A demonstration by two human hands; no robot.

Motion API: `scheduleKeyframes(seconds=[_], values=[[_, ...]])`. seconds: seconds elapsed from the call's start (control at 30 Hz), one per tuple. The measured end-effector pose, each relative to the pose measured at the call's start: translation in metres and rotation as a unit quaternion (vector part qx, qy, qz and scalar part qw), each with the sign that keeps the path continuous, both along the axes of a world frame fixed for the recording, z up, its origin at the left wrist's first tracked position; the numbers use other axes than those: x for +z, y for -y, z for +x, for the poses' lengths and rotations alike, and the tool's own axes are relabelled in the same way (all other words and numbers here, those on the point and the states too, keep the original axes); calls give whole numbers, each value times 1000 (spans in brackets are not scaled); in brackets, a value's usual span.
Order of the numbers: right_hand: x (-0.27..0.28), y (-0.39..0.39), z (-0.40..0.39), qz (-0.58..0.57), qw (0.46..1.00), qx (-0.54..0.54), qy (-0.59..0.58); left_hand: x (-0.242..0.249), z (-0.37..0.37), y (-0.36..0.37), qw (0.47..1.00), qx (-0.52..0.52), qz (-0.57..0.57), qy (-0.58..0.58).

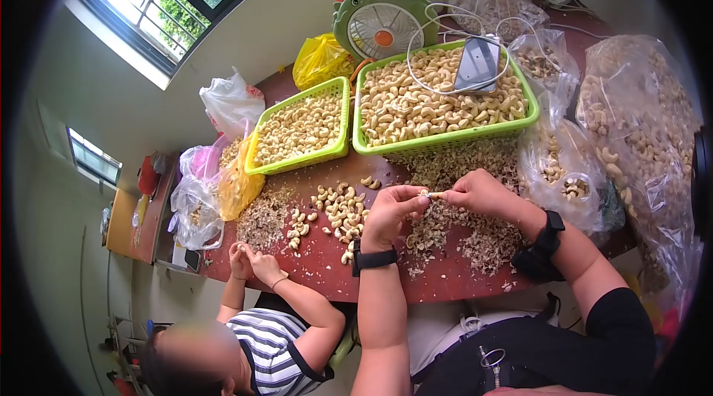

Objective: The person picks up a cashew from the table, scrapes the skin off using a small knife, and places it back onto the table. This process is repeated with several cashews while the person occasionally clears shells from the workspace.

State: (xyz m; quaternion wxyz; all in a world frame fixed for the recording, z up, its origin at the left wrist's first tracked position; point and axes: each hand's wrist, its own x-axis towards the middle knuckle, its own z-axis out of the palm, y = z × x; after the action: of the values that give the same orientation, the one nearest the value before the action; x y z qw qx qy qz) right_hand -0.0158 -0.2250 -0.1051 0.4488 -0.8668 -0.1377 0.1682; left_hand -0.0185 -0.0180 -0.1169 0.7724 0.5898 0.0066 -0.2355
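My left hand (394, 212) pinches a small cashew nut (424, 193) between thumb and fingers above the red table (338, 281). My right hand (479, 193) is closed on a small tool (437, 195), whose tip meets the nut; most of the tool is hidden by the fingers. Beneath and behind my hands lie heaps of peeled skins (486, 244). Left of my left hand is a loose pile of cashews (345, 212). Behind them stand a large green basket (453, 134) and a smaller green basket (297, 163), both filled with cashews.
A phone (479, 64) with a white cable lies on the large basket's nuts. Behind is a green fan (382, 21). Plastic bags of cashews (631, 114) line the right side; more bags (197, 195) stand left. Another person (271, 344) works at lower left, hands near the table edge.
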Motion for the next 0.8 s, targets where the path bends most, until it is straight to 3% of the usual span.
scheduleKeyframes(seconds=[0.13, 0.27, 0.4, 0.8], values=[[0, 3, 5, 13, 999, -44, -4, 1, 0, -3, 999, -22, 29, -15], [-4, 7, 9, 6, 999, -27, 25, -1, 0, 0, 1000, -12, -16, 11], [1, 5, 5, 53, 998, -19, -18, -2, 0, 5, 994, 19, -93, 50], [6, 5, 2, 123, 991, -34, -32, -10, 7, 4, 985, 96, -138, 33]])
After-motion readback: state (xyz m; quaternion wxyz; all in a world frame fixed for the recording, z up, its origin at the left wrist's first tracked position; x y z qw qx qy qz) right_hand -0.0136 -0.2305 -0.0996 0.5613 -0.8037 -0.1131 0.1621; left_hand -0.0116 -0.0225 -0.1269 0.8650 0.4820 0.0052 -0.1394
